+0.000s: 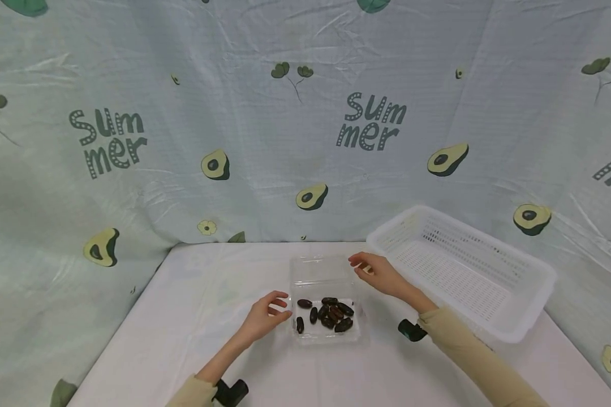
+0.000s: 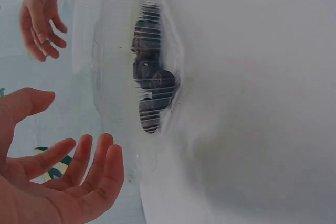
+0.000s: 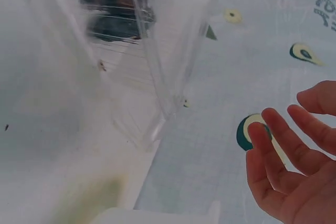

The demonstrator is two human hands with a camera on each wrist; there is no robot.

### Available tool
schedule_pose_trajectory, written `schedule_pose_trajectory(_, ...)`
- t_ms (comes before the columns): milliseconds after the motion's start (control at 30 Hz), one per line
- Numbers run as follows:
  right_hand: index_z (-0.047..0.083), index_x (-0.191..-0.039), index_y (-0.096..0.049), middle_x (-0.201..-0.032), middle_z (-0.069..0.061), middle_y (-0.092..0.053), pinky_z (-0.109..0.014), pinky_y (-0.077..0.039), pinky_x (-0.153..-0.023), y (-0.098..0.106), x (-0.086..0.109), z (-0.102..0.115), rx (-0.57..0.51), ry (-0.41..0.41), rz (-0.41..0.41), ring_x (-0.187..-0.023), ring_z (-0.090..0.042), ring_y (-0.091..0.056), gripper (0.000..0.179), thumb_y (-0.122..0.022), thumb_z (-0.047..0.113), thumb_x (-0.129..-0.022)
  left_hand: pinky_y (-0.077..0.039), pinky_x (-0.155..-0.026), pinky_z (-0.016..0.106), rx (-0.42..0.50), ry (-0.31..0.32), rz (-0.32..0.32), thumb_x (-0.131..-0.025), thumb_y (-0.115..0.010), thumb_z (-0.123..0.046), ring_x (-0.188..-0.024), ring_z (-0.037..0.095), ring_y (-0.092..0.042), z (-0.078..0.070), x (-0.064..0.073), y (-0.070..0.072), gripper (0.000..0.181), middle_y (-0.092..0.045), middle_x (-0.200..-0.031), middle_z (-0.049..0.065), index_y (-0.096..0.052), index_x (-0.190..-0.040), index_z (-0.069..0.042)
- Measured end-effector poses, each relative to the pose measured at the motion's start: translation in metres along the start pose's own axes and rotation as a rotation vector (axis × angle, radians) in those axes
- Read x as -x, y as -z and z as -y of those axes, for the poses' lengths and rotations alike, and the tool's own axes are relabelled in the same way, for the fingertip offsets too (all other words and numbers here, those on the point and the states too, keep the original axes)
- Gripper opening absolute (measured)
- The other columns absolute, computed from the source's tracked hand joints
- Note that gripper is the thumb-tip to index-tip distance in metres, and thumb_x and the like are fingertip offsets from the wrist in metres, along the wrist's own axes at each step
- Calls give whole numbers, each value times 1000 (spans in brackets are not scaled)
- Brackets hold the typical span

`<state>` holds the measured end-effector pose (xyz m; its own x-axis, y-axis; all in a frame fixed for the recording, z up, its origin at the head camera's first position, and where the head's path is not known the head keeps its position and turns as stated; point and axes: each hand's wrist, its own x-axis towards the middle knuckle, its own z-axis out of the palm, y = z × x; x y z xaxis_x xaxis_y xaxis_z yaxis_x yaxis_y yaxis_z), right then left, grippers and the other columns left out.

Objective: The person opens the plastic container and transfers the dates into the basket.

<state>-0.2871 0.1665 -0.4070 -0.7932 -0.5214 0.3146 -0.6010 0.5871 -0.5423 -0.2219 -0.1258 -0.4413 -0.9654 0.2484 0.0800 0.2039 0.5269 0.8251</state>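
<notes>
A clear plastic clamshell box [image 1: 331,340] lies on the table with its see-through lid [image 1: 318,272] folded back. Inside are several dark, glossy dates [image 1: 334,312], most of them bunched toward the right. My left hand [image 1: 266,315] is beside the box's left wall, fingers loosely bent and holding nothing; whether the fingertips touch the wall I cannot tell from the head view. At the lid's right edge hovers my right hand [image 1: 379,274], also holding nothing. The right wrist view shows its relaxed fingers [image 3: 278,153] apart from the box's plastic wall [image 3: 157,77].
A white perforated plastic basket [image 1: 519,316] stands at the back right, beneath and beyond the right forearm. White cloth covers the table [image 1: 193,294]. Behind it hangs a pale curtain [image 1: 254,124] printed with avocados. A black wrist device [image 1: 411,330] shows by the right sleeve.
</notes>
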Motion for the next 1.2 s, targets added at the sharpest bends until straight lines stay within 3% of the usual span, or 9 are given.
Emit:
schedule_pose_trajectory(100, 4, -109, -57, -101, -9, -62, -32, -49, -76, -7, 6, 4, 163, 73, 45, -89, -21, -59, 23, -56, 8, -86, -50, -71, 36, -113, -151, -14, -78, -67, -13, -84, 26, -59, 2, -2, -5, 42, -58, -101, 17, -53, -115, 0)
schedule_pose_trajectory(167, 6, -105, -58, -98, -6, -62, -30, -49, -76, -14, 10, 6, 275, 124, 62, -88, -19, -58, 21, -59, 9, -84, -48, -75, 40, -186, -213, -16, -78, -68, -17, -91, 26, -56, 1, -1, -7, 46, -56, -104, 15, -52, -119, -2)
schedule_pose_trajectory(400, 11, -100, -61, -93, 0, -62, -30, -44, -67, -34, 18, 8, 550, 238, 79, -84, -17, -56, 23, -67, 17, -78, -45, -78, 38, -485, -334, -32, -75, -68, -38, -104, 22, -50, -3, -1, -11, 64, -50, -117, 7, -46, -129, -12)
schedule_pose_trajectory(600, 17, -98, -61, -89, 4, -60, -29, -40, -68, -42, 20, 6, 715, 303, 99, -81, -14, -51, 26, -71, 22, -74, -41, -88, 46, -637, -449, 7, -76, -62, -51, -117, 26, -42, 0, -6, -11, 74, -45, -126, 9, -41, -134, -12)
schedule_pose_trajectory(833, 20, -93, -59, -86, 7, -57, -26, -34, -65, -49, 19, 6, 930, 402, 119, -78, -12, -45, 27, -71, 32, -73, -35, -93, 54, -743, -497, 90, -75, -55, -62, -129, 37, -30, 4, -12, -10, 85, -35, -138, 14, -32, -139, -13)
schedule_pose_trajectory(1200, 22, -92, -59, -84, 7, -57, -27, -31, -64, -61, 20, 1, 1057, 442, 179, -76, -12, -44, 28, -70, 39, -73, -24, -99, 61, -826, -463, 186, -76, -47, -68, -135, 40, -17, 12, -17, -18, 87, -25, -146, 16, -24, -143, -17)
